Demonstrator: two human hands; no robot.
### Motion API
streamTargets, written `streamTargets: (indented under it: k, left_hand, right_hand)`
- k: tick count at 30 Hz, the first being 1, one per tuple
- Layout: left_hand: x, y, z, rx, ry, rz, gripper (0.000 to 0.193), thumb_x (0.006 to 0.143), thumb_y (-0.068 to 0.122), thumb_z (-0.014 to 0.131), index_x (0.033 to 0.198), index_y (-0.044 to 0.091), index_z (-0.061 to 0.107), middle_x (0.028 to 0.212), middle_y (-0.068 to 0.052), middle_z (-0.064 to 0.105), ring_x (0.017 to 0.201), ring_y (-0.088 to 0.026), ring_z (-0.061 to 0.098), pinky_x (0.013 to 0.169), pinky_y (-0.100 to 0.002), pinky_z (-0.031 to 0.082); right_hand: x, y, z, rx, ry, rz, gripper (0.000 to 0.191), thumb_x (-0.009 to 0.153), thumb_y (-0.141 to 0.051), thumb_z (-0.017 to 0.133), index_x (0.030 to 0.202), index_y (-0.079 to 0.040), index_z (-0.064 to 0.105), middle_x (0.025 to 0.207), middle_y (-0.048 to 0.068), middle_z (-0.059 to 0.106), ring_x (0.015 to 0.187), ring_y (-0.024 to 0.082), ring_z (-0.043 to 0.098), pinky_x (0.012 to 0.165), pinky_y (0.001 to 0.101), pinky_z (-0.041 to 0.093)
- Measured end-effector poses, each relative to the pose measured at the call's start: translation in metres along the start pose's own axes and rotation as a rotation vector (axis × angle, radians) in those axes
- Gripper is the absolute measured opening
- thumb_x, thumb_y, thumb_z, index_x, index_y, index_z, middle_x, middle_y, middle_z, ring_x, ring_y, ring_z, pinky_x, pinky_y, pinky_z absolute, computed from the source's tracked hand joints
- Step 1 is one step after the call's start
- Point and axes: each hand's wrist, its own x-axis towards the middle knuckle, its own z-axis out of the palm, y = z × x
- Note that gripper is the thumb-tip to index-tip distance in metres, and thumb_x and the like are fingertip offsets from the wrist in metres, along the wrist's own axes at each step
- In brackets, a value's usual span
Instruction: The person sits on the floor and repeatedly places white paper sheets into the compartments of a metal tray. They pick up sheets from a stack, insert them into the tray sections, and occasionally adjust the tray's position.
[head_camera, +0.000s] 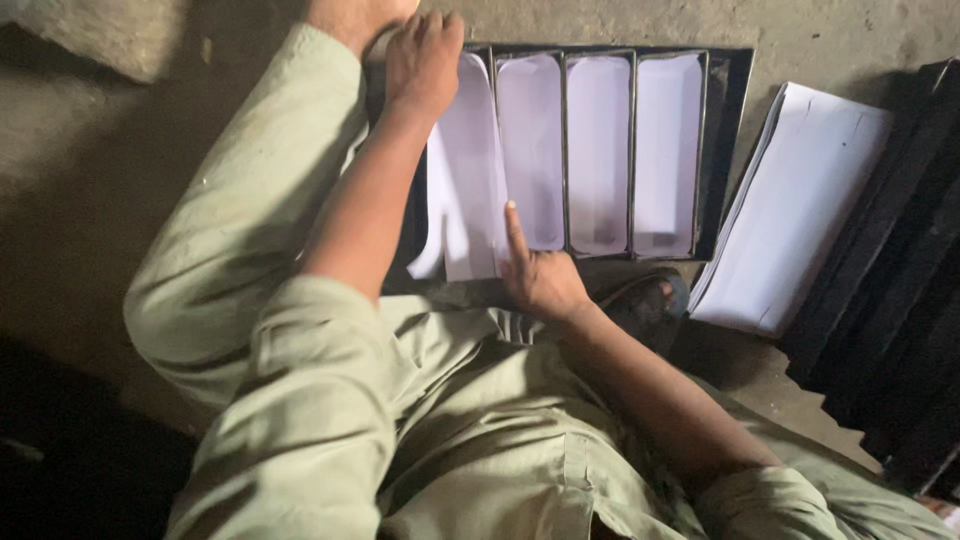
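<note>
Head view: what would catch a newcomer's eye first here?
The black tray at top centre, its slots lined with white paper strips. The left hand presses the leftmost strip's top end while the right hand points a finger at its lower edge. A stack of white sheets lies to the right.

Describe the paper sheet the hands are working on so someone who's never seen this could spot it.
On the floor lies a dark frame split into narrow slots, each lined with white paper. The sheet is in the leftmost slot, between the left hand on top and the right hand below. Unlike its flat neighbours, it bulges, loose.
</note>
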Motion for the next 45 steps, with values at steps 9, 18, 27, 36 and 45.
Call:
streamTargets:
  k: [9,18,27,36,45]
  left_hand:
    - [-0.087,-0.015,-0.061,0.23,-0.074,0.427,0.053,0.091,0.012,0.061,0.143,0.005,0.057,0.145,-0.025,0.052,0.129,-0.044,0.051,0.094,-0.056,0.046]
    - [-0.213,0.025,-0.113,-0.286,-0.558,0.38,0.015,0.09,0.017,0.064,0.097,0.009,0.075,0.124,-0.013,0.061,0.135,-0.032,0.048,0.11,-0.053,0.039]
    - [-0.215,0.027,-0.087,-0.256,-0.589,0.48,0.042,0.084,0.045,0.062,0.085,0.007,0.08,0.123,-0.02,0.062,0.135,-0.042,0.04,0.105,-0.077,0.021]
    - [-0.134,0.009,-0.016,-0.025,-0.479,0.369,0.034,0.108,0.027,0.051,0.124,0.004,0.071,0.135,-0.018,0.063,0.143,-0.039,0.047,0.125,-0.078,0.007]
    - [-0.078,0.012,0.006,0.026,-0.335,0.051,0.038,0.091,0.02,0.058,0.125,0.006,0.068,0.143,-0.016,0.048,0.134,-0.04,0.041,0.108,-0.085,0.003]
  right_hand:
    - [-0.03,-0.015,-0.045,-0.06,0.056,-0.128,0.063,0.098,-0.015,0.059,0.158,-0.012,0.038,0.143,0.02,0.062,0.079,0.037,0.066,0.067,0.0462,0.056]
    - [-0.008,-0.045,-0.007,-0.184,0.109,-0.214,0.025,0.094,-0.016,0.065,0.115,-0.022,0.076,0.165,0.016,0.034,0.157,0.046,0.013,0.126,0.0631,0.021]
    - [-0.002,-0.055,0.003,-0.244,-0.039,-0.106,0.056,0.081,-0.053,0.076,0.116,-0.009,0.074,0.159,0.017,0.033,0.153,0.04,0.007,0.115,0.0737,0.001]
    - [0.019,-0.053,0.055,-0.277,0.045,-0.147,0.048,0.093,-0.025,0.061,0.139,-0.01,0.06,0.144,0.016,0.053,0.153,0.039,0.033,0.123,0.0731,0.007]
    - [0.032,-0.079,0.052,-0.21,-0.247,0.056,0.062,0.09,-0.023,0.051,0.151,-0.015,0.048,0.141,0.02,0.052,0.133,0.038,0.049,0.115,0.0768,0.015]
